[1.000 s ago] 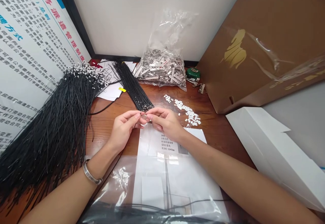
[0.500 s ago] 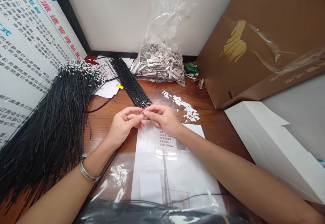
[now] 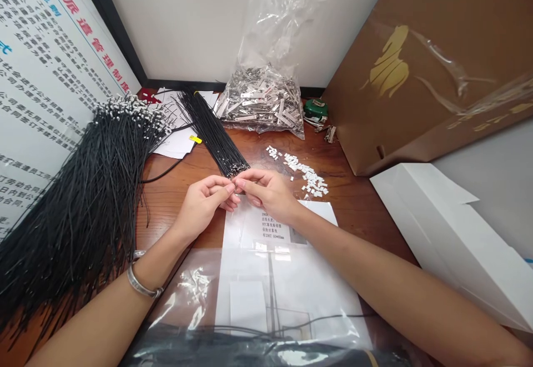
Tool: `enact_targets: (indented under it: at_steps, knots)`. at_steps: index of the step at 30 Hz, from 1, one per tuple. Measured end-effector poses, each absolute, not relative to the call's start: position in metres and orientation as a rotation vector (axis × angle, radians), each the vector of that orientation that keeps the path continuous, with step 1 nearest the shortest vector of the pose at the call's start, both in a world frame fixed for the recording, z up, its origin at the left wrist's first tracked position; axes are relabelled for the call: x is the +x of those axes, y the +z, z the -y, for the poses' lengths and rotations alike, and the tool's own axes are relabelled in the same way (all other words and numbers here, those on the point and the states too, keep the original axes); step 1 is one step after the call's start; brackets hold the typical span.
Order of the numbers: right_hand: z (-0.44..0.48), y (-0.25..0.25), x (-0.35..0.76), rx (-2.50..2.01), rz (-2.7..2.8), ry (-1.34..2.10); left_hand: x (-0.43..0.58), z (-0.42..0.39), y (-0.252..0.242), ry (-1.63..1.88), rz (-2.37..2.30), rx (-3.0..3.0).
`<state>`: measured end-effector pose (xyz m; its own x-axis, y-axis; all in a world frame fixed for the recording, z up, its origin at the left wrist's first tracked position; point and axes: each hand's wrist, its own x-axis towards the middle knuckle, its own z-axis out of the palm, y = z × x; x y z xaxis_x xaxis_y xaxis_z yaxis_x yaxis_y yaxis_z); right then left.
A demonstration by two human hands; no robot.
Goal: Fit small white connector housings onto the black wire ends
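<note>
My left hand [image 3: 207, 200] and my right hand [image 3: 266, 192] meet fingertip to fingertip at the centre of the view. Both are closed in a pinch, and whatever lies between the fingertips is too small to make out. Just beyond them ends a bundle of thin black wires [image 3: 216, 139] with bare metal-looking tips. Small white pieces [image 3: 306, 174] are scattered to the right of my right hand. Below the hands is a printed white sheet [image 3: 291, 278], partly under clear plastic.
A large heap of black wires with white ends [image 3: 91, 189] fills the left side. At the back stand a clear bag of metal parts [image 3: 262, 100] and a green object [image 3: 315, 109]. A brown box [image 3: 416, 67] and a white box [image 3: 449, 239] are on the right.
The view has shifted slightly. Both hands stay pinched together in nearly the same place, with only a slight change at the fingertips.
</note>
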<state>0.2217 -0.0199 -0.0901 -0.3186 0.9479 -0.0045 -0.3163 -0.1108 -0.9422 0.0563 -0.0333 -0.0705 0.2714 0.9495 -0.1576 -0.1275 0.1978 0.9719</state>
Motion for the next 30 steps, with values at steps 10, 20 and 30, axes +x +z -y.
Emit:
enact_targets:
  at_steps: [10,20,30]
  knots:
    - [0.022,-0.089,0.222,-0.84,1.123,1.622,0.057,0.034,-0.071,0.992,-0.983,1.026]
    - [0.022,-0.091,0.222,-0.819,1.101,1.547,0.059,0.034,-0.069,1.02,-1.009,1.023]
    - [0.03,-0.09,0.217,-0.925,1.389,1.22,0.06,0.035,-0.071,1.067,-1.028,1.002]
